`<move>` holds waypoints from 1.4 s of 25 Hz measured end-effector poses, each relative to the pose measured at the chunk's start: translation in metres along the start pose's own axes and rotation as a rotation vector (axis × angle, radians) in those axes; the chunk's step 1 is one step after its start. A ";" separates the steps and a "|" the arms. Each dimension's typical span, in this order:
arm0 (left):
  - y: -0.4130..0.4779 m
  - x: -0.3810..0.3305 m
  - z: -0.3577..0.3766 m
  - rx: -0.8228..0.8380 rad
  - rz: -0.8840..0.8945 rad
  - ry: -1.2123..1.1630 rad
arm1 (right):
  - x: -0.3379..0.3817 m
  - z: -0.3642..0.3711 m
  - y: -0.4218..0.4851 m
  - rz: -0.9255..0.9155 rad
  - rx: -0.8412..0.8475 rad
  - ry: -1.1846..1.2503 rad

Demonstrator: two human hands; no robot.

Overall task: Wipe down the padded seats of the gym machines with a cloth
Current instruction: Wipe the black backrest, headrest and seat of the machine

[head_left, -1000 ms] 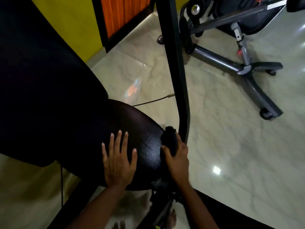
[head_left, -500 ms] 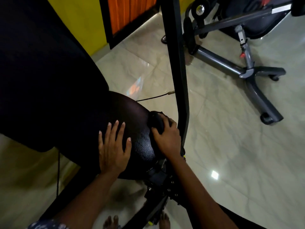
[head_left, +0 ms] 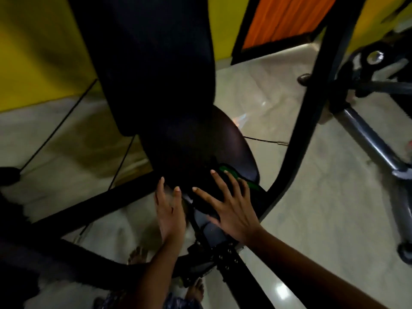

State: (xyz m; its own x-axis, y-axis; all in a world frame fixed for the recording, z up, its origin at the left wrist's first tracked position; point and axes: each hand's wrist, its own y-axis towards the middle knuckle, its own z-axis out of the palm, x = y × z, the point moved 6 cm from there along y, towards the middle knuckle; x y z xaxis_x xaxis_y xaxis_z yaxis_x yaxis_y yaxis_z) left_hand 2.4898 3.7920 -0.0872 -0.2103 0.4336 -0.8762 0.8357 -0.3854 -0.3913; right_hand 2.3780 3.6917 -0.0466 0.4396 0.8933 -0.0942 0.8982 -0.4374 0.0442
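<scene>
Head view: two hands in frame, both mine. Right hand [head_left: 231,210] lies flat, fingers spread, pressing one dark cloth with a green patch [head_left: 239,178] onto the near edge of the round black padded seat [head_left: 227,143]. Left hand [head_left: 169,210] is open, fingers straight, nothing in it, fingertips at the seat's near-left edge. One tall black back pad [head_left: 156,63] rises behind the seat. One curved black frame tube [head_left: 312,108] runs just right of the seat. Pale marble floor [head_left: 312,208] below; two bare feet visible.
</scene>
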 end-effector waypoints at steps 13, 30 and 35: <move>0.095 0.043 -0.030 -0.248 -0.567 -0.559 | 0.106 0.036 0.199 -0.466 0.336 0.014; 0.151 0.016 0.022 -0.336 -0.480 -0.273 | -0.055 0.040 0.193 0.153 0.311 0.230; 0.153 0.013 0.019 -0.369 -0.447 -0.237 | -0.094 0.074 0.268 0.385 0.413 0.210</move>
State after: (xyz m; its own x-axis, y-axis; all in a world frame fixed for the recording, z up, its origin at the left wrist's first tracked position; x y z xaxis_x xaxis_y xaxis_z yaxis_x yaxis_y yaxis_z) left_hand 2.6055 3.7230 -0.1641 -0.6513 0.2793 -0.7055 0.7523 0.1168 -0.6483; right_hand 2.5778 3.4829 -0.0991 0.7617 0.6458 0.0528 0.6182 -0.6999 -0.3576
